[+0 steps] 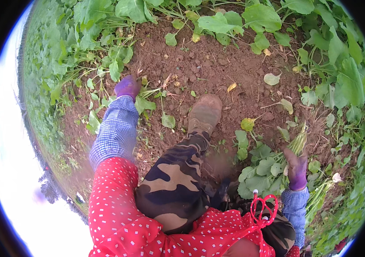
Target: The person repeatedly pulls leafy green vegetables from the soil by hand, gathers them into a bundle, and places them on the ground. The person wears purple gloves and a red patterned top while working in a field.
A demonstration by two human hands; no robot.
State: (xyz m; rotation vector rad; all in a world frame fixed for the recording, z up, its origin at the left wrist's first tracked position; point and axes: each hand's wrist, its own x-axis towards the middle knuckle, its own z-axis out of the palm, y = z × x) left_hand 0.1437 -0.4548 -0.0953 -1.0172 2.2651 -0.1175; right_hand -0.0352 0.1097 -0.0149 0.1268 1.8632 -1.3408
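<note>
My left hand [129, 86], in a soil-stained purple glove, is low over the soil among leafy green plants [115, 64]. A small uprooted-looking plant [150, 93] with pale stems lies just right of it. The fingers face away from me, so I cannot tell whether they grip a stem. In my right hand [297, 168], also gloved in purple, is a bunch of leafy greens [264, 170]. Its leaves hang toward my body, and its pale stem ends [299, 141] point up and away from me.
My brown boot [205, 112] stands on bare reddish soil [221, 70]. Yellowed loose leaves [248, 124] are scattered about. Dense greens [346, 74] grow on the far and right sides. Another pile of stems [317, 197] lies beside my right forearm.
</note>
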